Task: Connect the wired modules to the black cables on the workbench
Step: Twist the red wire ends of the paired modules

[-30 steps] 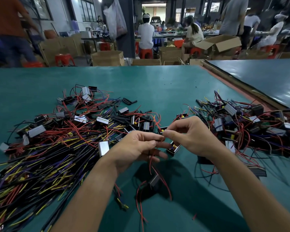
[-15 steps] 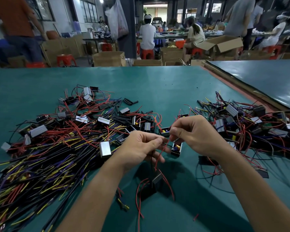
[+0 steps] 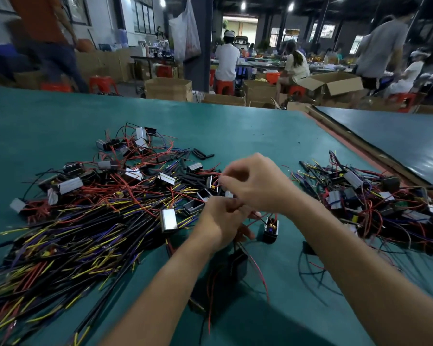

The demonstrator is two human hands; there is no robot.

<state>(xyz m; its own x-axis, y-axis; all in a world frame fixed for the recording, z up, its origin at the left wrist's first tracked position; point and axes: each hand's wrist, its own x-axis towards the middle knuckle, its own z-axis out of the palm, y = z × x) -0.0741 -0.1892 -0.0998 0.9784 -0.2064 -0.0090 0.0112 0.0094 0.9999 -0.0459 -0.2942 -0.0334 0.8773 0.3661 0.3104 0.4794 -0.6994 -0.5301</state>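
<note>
My left hand (image 3: 219, 219) grips the thin red wires of a small black module (image 3: 236, 264) that hangs just below it over the green workbench (image 3: 235, 136). My right hand (image 3: 258, 182) sits above and slightly beyond the left, fingers curled, pinching a thin red wire end near its fingertips. A second black module (image 3: 270, 228) with an open top lies on the mat just right of my left hand. A big heap of black cables (image 3: 68, 245) with yellow, purple and red leads spreads across the left side.
Silver and black modules (image 3: 169, 221) lie scattered through the left heap. Another tangle of wired modules (image 3: 375, 203) lies at the right. Short black sleeve pieces (image 3: 203, 154) rest beyond the heap. A second table (image 3: 398, 138) adjoins at the right; people sit and stand behind.
My right hand has risen and shifted left, now above my left hand, drawing the red wire up. The hanging module stays under my left hand.
</note>
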